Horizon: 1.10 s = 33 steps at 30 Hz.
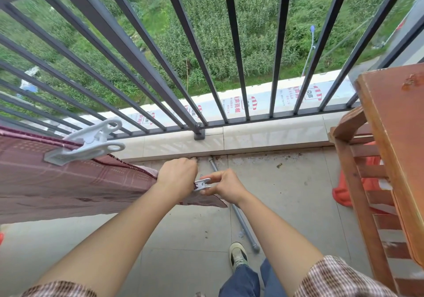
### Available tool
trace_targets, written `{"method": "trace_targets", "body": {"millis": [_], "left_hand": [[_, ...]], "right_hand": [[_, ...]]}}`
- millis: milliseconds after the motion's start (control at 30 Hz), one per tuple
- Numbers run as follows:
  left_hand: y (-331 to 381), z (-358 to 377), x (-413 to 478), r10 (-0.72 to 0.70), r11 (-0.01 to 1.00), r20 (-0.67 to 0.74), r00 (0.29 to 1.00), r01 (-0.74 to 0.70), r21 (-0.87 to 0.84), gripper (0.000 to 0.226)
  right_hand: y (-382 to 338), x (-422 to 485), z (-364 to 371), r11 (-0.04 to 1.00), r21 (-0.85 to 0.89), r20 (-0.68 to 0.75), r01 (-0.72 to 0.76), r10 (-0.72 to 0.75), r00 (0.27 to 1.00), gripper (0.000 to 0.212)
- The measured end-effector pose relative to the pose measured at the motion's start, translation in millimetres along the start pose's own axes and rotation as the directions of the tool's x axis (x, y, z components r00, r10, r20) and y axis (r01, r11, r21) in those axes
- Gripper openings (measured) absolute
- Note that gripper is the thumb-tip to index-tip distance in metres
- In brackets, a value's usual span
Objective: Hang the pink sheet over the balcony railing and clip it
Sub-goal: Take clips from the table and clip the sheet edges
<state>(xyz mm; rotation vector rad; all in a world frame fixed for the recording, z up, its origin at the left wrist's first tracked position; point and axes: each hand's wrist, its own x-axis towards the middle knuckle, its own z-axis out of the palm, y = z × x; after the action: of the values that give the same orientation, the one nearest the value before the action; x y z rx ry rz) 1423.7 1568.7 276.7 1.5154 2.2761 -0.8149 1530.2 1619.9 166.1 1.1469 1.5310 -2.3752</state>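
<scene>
The pink checked sheet (pixel 68 182) hangs across the left of the view, its top edge held by a large white clip (pixel 87 143) near the camera. My left hand (pixel 177 175) grips the sheet's right end. My right hand (pixel 226 185) pinches a second, small white clip (pixel 202 184) against the sheet's corner, right beside my left hand. The dark balcony railing (pixel 142 51) with its vertical bars rises ahead.
A brown wooden table (pixel 394 140) and chair frame (pixel 358 182) stand at the right, with an orange object (pixel 341 193) under them. A grey pipe (pixel 236 207) lies on the tiled floor. My shoe (pixel 238 255) is below. Green fields lie far beneath the railing.
</scene>
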Motion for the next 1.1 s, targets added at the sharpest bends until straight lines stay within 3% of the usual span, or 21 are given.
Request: {"method": "trace_targets", "body": {"millis": [133,300,433,600,700,833,1100], "left_hand": [[0,1,1,0.002,1.0,0.023,1.0,-0.002,0.001,0.02],[5,0,-3,0.046,0.996,0.031,0.998,-0.048,0.068,0.022],[21,4,-13,0.149,0.979,-0.07,0.986,-0.137,0.148,0.028],[67,23,-17,0.242,0.968,-0.187,0.952,-0.251,-0.025,0.033],[106,41,-25,0.257,0.942,-0.148,0.955,-0.282,-0.185,0.04],[165,48,-40,0.36,0.901,-0.091,0.929,-0.371,-0.226,0.042],[330,15,-98,0.641,0.686,-0.238,0.73,-0.684,-0.248,0.04]], "right_hand": [[8,4,2,0.999,-0.022,-0.01,0.044,-0.044,0.999,0.042],[14,1,8,0.998,-0.009,-0.095,0.063,-0.063,0.993,0.069],[23,-13,2,0.996,-0.051,-0.199,0.074,-0.083,0.977,0.063],[49,-64,-30,0.992,-0.124,-0.399,0.036,-0.083,0.913,0.049],[69,-112,-56,0.99,-0.141,-0.542,-0.002,-0.075,0.837,0.042],[99,-190,-94,0.99,-0.127,-0.709,-0.068,-0.042,0.704,0.031],[161,-362,-174,0.981,-0.045,-0.946,-0.191,0.019,0.324,0.026]]}}
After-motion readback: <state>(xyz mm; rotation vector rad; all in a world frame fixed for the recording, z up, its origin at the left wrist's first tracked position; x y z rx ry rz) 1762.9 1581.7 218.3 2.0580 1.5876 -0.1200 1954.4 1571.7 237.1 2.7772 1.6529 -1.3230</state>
